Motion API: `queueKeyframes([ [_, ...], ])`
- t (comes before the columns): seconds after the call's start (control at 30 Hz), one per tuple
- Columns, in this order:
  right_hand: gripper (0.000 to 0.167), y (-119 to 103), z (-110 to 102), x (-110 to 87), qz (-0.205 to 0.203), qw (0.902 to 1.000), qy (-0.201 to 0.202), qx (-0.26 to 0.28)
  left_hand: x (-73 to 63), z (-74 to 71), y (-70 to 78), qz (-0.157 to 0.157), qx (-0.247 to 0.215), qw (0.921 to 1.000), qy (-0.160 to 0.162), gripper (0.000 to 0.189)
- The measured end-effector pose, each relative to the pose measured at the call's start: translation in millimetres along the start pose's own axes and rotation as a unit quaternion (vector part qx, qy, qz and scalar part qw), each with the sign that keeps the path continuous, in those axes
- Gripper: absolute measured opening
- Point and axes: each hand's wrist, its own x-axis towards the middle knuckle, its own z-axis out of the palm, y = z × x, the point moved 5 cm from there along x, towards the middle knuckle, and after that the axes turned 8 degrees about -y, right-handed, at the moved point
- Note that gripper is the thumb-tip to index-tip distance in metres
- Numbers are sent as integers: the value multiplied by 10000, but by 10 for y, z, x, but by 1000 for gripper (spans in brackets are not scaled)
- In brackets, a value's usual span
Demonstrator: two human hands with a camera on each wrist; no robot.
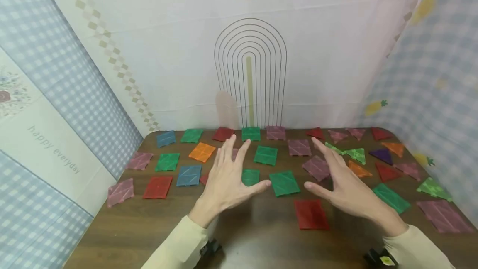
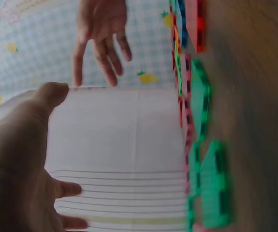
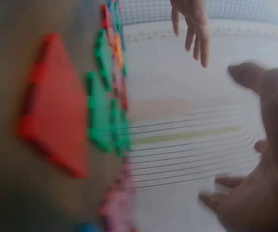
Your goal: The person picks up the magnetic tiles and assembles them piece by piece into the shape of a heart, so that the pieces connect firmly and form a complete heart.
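Both hands hover above a tabletop of translucent coloured tiles, fingers spread and palms turned toward each other. My left hand (image 1: 228, 177) holds nothing; it overlaps a green square tile (image 1: 250, 177) in the head view. Empty too is my right hand (image 1: 347, 182), its thumb beside a larger green square (image 1: 284, 183) and its fingers over a pink square (image 1: 316, 167). A red square tile (image 1: 312, 215) lies nearest the front, between the wrists. In the right wrist view that red tile (image 3: 59, 106) looks large and blurred. Green tiles (image 2: 215, 186) show edge-on in the left wrist view.
Square tiles in blue, orange, red and pink, such as the blue one (image 1: 189, 175), spread over the left of the wooden table (image 1: 123, 235). Triangles, among them a purple one (image 1: 381, 155), lie at the right. A patterned white cloth (image 1: 179, 61) hangs behind, checked cloths at both sides.
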Motion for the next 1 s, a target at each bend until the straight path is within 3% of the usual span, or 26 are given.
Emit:
queueKeyframes([
  [0.17, 108, 263, 124, -245, -328, 9986, -142, 388, 139, 224, 71, 238, -506, 9966, -600, 111],
  [0.3, 96, 412, 274, -413, -572, 9963, -307, 569, 252, 445, 167, 543, -455, 9922, -1029, 99],
  [0.5, 80, 487, 411, -486, -721, 9921, -582, 844, 392, 699, 296, 993, -188, 9862, -1314, 81],
  [0.77, 76, 543, 485, -499, -985, 9909, -818, 406, 492, 854, 432, 1176, -2, 9809, -1551, 66],
  [1.0, 64, 560, 430, -501, -928, 9889, -1050, 489, 484, 893, 442, 1241, -9, 9778, -1691, 56],
])
